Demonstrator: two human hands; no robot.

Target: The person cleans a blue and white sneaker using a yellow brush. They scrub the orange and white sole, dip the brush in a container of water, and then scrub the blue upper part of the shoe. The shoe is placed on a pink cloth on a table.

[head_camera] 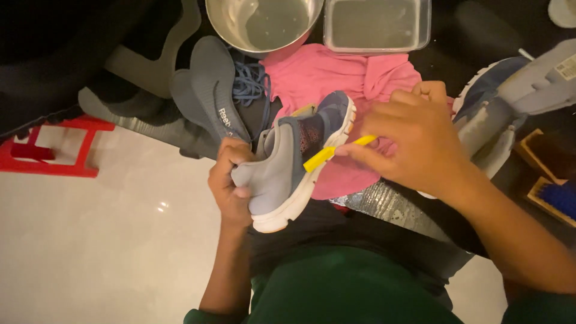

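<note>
Sneaker (288,165) in grey and blue, with a white sole, sits tipped on its side over the person's lap, heel toward the body and toe pointing at the pink cloth (336,78) spread on the floor. The left hand (231,180) closes around the heel, thumb pressed into the soft collar, apparently to steady the shoe and turn its sole edge up. The right hand (414,141) pinches a thin yellow tool (336,151), likely a small brush handle, between fingertips and thumb; its far end rests against the sole's rim near the midfoot, an angle that suits working along the seam between upper and sole. The working tip is too small to make out.

Beyond the cloth's far edge stand a metal bowl (264,24) and a clear plastic tub (377,24), both holding water, set within arm's reach. Two grey insoles (207,90) lie at the cloth's left edge, beside a loose bundle of blue laces (249,84), seemingly pulled out so the shoe can be handled bare. The second sneaker (486,102) lies at the right edge, partly behind the right hand. A wooden-backed brush with blue bristles (555,195) waits at the far right, and a red plastic stool (54,147) stands on the pale tiled floor (108,240) to the left
</note>
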